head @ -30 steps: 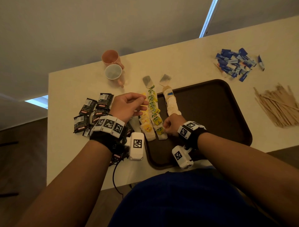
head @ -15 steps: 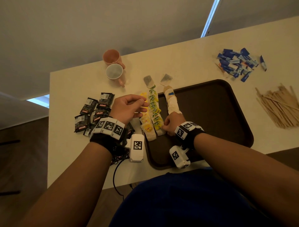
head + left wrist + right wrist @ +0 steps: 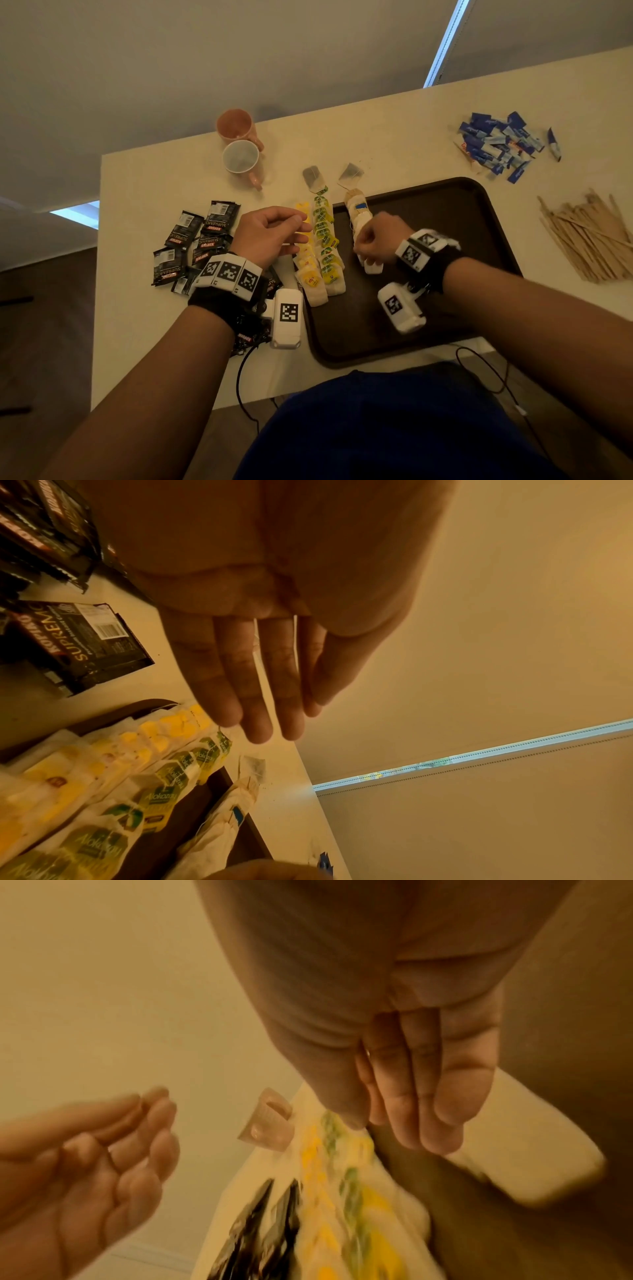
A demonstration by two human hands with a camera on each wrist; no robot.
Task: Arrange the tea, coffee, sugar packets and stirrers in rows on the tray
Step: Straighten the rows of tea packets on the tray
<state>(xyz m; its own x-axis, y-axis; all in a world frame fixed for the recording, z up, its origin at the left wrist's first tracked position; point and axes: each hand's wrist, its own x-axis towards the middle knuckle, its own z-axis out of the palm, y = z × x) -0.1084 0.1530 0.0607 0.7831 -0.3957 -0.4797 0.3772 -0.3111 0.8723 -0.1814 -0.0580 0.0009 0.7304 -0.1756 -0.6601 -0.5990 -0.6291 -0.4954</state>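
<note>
On the left part of the brown tray point(image 3: 428, 222) lie three rows of tea bags: yellow-tagged point(image 3: 310, 270), green-tagged point(image 3: 325, 236) and plain white point(image 3: 358, 212). My right hand point(image 3: 371, 240) is over the near end of the white row, fingers pointing down onto it. The blurred right wrist view shows the right hand point(image 3: 404, 1123) with nothing plainly between thumb and fingers. My left hand point(image 3: 298, 229) hovers over the yellow row, relaxed and holding nothing. In the left wrist view the left hand point(image 3: 260, 723) has straight fingers.
Black coffee packets point(image 3: 202, 233) lie in a heap left of the tray. Blue sugar packets point(image 3: 496, 144) and wooden stirrers point(image 3: 589, 236) lie on the table at the right. Two mugs point(image 3: 241, 159) and two loose tea bags point(image 3: 313, 176) sit beyond the tray.
My right hand has left the near end of the green-tagged row and moved right and a little farther, onto the white row. The left hand has hardly moved.
</note>
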